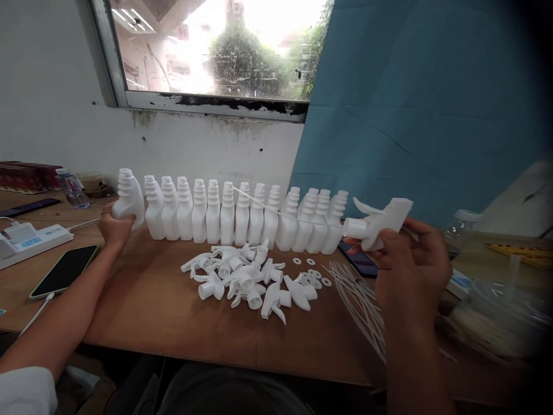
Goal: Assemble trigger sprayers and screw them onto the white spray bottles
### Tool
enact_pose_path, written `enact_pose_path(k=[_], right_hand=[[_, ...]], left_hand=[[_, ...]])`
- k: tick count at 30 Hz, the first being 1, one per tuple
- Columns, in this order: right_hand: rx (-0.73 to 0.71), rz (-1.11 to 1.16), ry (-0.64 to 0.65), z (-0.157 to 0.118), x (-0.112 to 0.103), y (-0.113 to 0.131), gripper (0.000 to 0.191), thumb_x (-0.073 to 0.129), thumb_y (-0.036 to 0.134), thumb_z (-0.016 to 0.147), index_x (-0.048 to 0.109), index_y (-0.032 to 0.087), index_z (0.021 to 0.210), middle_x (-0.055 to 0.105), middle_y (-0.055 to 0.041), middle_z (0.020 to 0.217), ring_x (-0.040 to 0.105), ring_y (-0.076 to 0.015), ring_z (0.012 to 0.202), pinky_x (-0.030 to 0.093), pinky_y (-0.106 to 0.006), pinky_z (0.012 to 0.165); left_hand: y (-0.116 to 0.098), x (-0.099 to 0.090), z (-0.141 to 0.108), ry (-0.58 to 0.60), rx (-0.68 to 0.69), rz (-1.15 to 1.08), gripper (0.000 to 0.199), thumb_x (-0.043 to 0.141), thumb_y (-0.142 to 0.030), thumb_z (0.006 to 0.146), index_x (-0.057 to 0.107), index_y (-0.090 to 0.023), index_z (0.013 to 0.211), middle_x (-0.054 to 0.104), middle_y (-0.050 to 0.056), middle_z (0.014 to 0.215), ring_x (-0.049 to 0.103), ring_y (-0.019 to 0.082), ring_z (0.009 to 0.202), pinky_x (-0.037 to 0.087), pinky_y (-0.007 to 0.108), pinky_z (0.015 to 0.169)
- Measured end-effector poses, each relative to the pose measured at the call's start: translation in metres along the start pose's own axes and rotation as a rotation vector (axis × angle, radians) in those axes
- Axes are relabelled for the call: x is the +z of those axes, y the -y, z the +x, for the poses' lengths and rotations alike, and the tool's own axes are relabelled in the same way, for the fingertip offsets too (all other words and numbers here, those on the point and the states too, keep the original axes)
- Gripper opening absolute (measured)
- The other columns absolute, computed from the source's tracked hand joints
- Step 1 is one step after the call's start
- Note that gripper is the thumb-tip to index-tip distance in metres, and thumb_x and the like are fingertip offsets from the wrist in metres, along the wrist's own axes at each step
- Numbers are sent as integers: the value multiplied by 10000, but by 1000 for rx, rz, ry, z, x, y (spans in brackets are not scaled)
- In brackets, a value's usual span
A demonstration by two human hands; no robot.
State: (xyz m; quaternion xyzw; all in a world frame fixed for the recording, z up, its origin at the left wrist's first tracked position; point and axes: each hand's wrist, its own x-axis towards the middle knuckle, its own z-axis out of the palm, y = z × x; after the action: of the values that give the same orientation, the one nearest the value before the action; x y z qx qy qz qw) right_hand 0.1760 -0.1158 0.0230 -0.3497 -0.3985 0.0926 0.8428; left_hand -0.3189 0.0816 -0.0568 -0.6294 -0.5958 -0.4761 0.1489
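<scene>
My left hand (116, 226) is wrapped round the lower part of a white spray bottle (130, 199) with an open neck, at the left end of a row. On the right, my right hand (415, 259) grips a white trigger sprayer (380, 222) held sideways. From its ribbed collar a long thin dip tube (294, 218) reaches left, passing in front of the row of bottles (213, 213). Between my hands, a heap of loose trigger sprayers (242, 274) lies on the wooden table (181, 323). Small white washers (315, 275) are scattered right of the heap.
A bundle of thin tubes (358, 305) lies near my right forearm. At the left are a phone (67, 271), a power strip (34, 242) and a water bottle (72, 187). A lidded clear plastic cup (496, 317) lies at the right. A window and blue sheet (415, 104) stand behind.
</scene>
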Motion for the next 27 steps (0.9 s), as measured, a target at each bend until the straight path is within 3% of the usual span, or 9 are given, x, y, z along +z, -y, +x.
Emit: enact_pose_path(k=[3, 5, 9, 13, 19, 23, 27], right_hand=[[-33, 37, 59, -3, 1, -1, 279, 782, 260, 690, 636, 185, 916, 702, -13, 744, 644, -174, 492, 529, -323, 475], [-30, 46, 117, -4, 1, -3, 267, 775, 258, 720, 644, 193, 944, 715, -22, 779, 643, -169, 511, 528, -327, 500], [19, 29, 225, -8, 0, -7, 282, 778, 274, 749, 649, 201, 989, 723, -29, 816, 628, -150, 520, 525, -335, 554], [43, -6, 265, -12, 0, -8, 265, 760, 284, 778, 650, 208, 1007, 717, -27, 844, 641, -148, 557, 517, -313, 553], [86, -75, 318, -15, 0, -13, 299, 742, 337, 787, 622, 233, 1041, 701, -12, 878, 654, -147, 603, 528, -270, 507], [92, -129, 299, -20, 2, -14, 288, 747, 335, 782, 635, 229, 1025, 700, -11, 886, 665, -141, 656, 541, -258, 558], [97, -154, 305, -28, 7, -7, 269, 727, 321, 800, 633, 226, 1033, 705, -28, 940, 661, -131, 650, 548, -270, 580]], left_hand=[[-5, -13, 4, -192, -51, 78, 455, 566, -252, 833, 436, -70, 1230, 573, 89, 1169, 522, 257, 1043, 424, 372, 887], [-13, -20, 5, -222, 56, 128, 440, 593, -246, 801, 493, -77, 1195, 579, 110, 1210, 510, 274, 1115, 378, 417, 992], [-38, -26, -2, -126, 302, 160, 375, 605, -268, 802, 542, -121, 1142, 627, 89, 1177, 526, 246, 1124, 343, 431, 1040], [-60, -23, -12, -78, 430, 160, 373, 604, -274, 805, 547, -132, 1145, 634, 83, 1167, 544, 233, 1112, 362, 414, 1030], [-78, -22, -21, -17, 456, 178, 378, 597, -256, 782, 550, -156, 1143, 653, 68, 1147, 570, 230, 1095, 381, 387, 1003], [-90, -25, -23, 20, 471, 173, 360, 582, -249, 788, 552, -157, 1135, 666, 68, 1126, 583, 233, 1072, 390, 384, 986], [-124, -37, -36, 19, 478, 141, 343, 572, -197, 788, 563, -196, 1130, 678, 51, 1100, 587, 252, 1045, 402, 388, 951]])
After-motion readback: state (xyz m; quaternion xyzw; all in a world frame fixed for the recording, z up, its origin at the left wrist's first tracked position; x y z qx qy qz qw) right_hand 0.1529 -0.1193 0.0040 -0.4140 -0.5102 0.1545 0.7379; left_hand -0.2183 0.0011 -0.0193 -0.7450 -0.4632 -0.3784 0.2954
